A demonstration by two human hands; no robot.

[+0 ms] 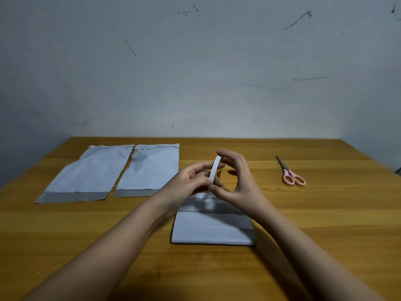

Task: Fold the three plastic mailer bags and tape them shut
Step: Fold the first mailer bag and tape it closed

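my hands (217, 177) hiding the folded mailer's (211, 230) far edge, table (325, 213) cut off below, both forearms too

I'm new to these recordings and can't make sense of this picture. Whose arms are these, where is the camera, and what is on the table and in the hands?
There is no machine here: a person works with bare hands. The single picture comes from a camera worn on the person's head, looking forward and down, so both arms reach in from the bottom edge. On the wooden table lie two flat mailer bags at the left, a folded mailer bag just under the hands, and pink-handled scissors at the right. The left hand and right hand together hold a roll of white tape above the folded bag. Both have fingers curled round it, probably looking for its end.
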